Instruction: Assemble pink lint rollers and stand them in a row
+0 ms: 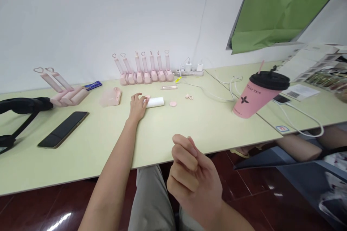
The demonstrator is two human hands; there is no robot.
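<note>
My left hand (138,107) rests on the table with bent fingers closed round the near-left end of a white cylinder (155,102), which lies on its side. A small pink piece (148,96) shows by its fingertips. Raised in front of the table edge, my right hand (191,173) is closed, thumb against the curled fingers; the inside of the grip is hidden. To the right of the cylinder lie a pink disc (172,104) and a small pink ring-shaped part (189,96). Behind them is a clear pinkish tube (169,87).
Several pink devices with tall tubes and loops (147,77) line the wall. More devices (71,95), a phone (63,130) and a black strapped object (27,106) sit left. A tilted-looking pink cup (251,97), white cables (206,95) and a power strip (189,73) are right. Another person's arm (298,146) shows.
</note>
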